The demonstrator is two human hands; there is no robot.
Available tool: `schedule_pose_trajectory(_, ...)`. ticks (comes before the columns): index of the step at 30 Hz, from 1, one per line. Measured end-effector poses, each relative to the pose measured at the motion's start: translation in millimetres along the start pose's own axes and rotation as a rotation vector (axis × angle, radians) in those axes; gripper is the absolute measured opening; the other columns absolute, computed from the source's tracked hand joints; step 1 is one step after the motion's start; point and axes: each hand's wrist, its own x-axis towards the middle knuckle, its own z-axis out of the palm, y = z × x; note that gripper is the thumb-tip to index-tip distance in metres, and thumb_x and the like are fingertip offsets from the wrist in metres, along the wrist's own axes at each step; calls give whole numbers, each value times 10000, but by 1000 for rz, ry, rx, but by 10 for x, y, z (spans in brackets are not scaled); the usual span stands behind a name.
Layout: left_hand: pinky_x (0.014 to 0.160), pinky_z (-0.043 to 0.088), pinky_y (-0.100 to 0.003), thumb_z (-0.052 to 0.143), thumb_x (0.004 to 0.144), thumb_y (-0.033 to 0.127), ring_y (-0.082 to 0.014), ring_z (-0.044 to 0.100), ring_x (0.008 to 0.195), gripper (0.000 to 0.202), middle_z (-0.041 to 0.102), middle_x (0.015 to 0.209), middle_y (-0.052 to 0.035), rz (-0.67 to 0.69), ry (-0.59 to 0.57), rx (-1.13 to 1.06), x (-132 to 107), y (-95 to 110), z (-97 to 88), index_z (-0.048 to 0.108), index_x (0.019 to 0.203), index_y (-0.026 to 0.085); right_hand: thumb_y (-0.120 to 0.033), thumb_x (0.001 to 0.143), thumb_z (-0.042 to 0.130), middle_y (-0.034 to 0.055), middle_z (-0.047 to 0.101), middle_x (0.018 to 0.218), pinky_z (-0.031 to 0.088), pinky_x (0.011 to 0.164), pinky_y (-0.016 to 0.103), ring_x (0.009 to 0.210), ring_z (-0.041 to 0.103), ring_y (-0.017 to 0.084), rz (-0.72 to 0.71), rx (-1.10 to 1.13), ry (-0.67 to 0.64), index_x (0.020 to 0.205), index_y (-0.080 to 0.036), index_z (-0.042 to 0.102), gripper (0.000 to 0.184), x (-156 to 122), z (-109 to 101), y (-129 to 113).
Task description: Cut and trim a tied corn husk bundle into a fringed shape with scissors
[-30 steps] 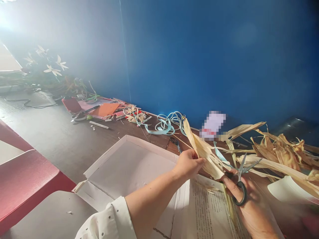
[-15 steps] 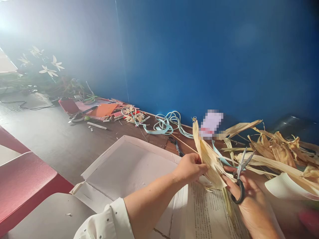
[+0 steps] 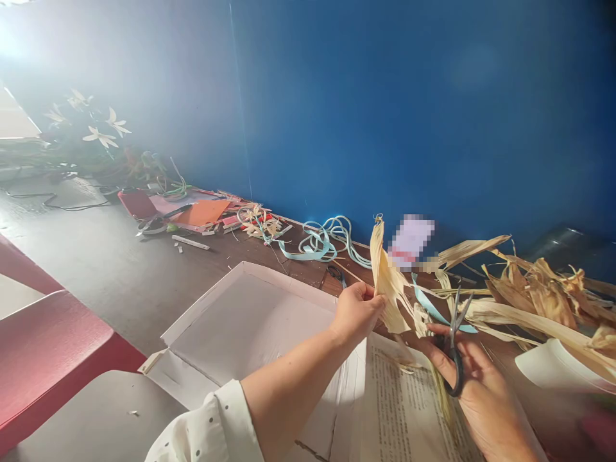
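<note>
My left hand (image 3: 356, 313) pinches a pale dried corn husk (image 3: 385, 276) and holds it upright above a flattened white cardboard box (image 3: 250, 321). My right hand (image 3: 474, 385) grips a pair of scissors (image 3: 453, 340) by the black handles, blades nearly closed and pointing up, just right of the husk. A smaller husk piece (image 3: 421, 319) sits between the two hands, near the right thumb. A printed sheet (image 3: 409, 410) lies beneath the hands.
A heap of dried husks (image 3: 539, 295) lies at the right by the blue wall. Light blue ribbon (image 3: 322, 240), a second pair of scissors (image 3: 339, 276), coloured paper (image 3: 199, 212) and husk flowers (image 3: 101, 131) lie along the table. A red chair (image 3: 48, 346) stands at the left.
The husk in my left hand has turned more upright and is shorter at its lower end. The scissor blades have closed, and a small husk piece now sits apart by my right hand.
</note>
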Motion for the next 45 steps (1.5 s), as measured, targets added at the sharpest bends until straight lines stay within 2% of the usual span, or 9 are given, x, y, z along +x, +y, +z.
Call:
schedule_pose_trajectory(4, 405, 313, -144, 613, 761, 176, -45, 416, 432, 140, 464, 537, 60, 39, 14, -9, 35, -24, -8, 507, 671, 154, -627, 669, 763, -1, 668, 1037, 523, 754, 164, 928, 626, 191, 27, -93, -45, 1075, -255, 643, 563, -4, -34, -33)
schedule_pose_trajectory(7, 384, 349, -171, 602, 786, 225, -58, 413, 392, 123, 462, 524, 65, 70, -9, -66, 85, -56, -38, 537, 708, 156, -667, 738, 691, 11, 675, 959, 534, 742, 212, 826, 633, 200, -8, -228, -172, 1063, -250, 659, 530, -14, -79, -25)
schedule_pose_trajectory(14, 393, 322, -183, 612, 778, 288, -65, 431, 400, 158, 498, 552, 60, 140, 73, -21, 200, -81, -135, 662, 850, 157, -534, 861, 669, 1, 653, 924, 511, 767, 186, 855, 621, 183, -59, -186, -508, 1155, -266, 604, 403, -95, -107, -30)
schedule_pose_trajectory(19, 477, 321, -175, 561, 797, 294, -73, 456, 529, 206, 546, 611, 36, 240, 98, 162, 215, -96, -172, 705, 873, 168, -463, 869, 701, 12, 648, 933, 506, 804, 257, 914, 608, 223, 147, -54, -694, 1159, -256, 622, 365, -137, -12, 25)
schedule_pose_trajectory(23, 525, 327, -176, 526, 832, 337, -91, 480, 617, 250, 587, 672, 18, 331, 95, 297, 149, -52, -187, 717, 869, 181, -458, 833, 750, -19, 638, 815, 486, 689, 212, 797, 606, 189, 233, 11, -612, 1093, -244, 637, 356, -121, 38, 41)
schedule_pose_trajectory(27, 584, 363, -184, 531, 839, 352, -107, 522, 695, 248, 625, 766, 2, 369, 134, 381, 116, -29, -177, 720, 880, 197, -467, 798, 775, -36, 640, 767, 466, 614, 182, 709, 595, 161, 309, 58, -624, 988, -261, 649, 308, -111, 48, -17)
schedule_pose_trajectory(33, 619, 380, -192, 552, 825, 301, -107, 530, 706, 185, 635, 801, 6, 400, 157, 416, 91, -29, -143, 697, 860, 193, -510, 749, 791, -29, 639, 719, 497, 618, 210, 689, 597, 186, 277, -3, -635, 934, -278, 669, 321, -129, 81, -126)
schedule_pose_trajectory(39, 649, 376, -212, 575, 812, 276, -107, 518, 707, 147, 605, 788, 8, 403, 158, 468, 22, 22, -117, 695, 834, 194, -525, 801, 768, -39, 609, 705, 496, 621, 164, 687, 572, 135, 294, 23, -609, 1022, -267, 677, 352, -108, 57, -47)
schedule_pose_trajectory(45, 679, 389, -222, 574, 813, 269, -108, 523, 711, 144, 603, 807, 5, 419, 148, 472, 8, -7, -104, 694, 854, 199, -538, 731, 811, -21, 621, 716, 494, 599, 185, 667, 560, 149, 269, -9, -597, 1012, -272, 712, 399, -113, 63, -48)
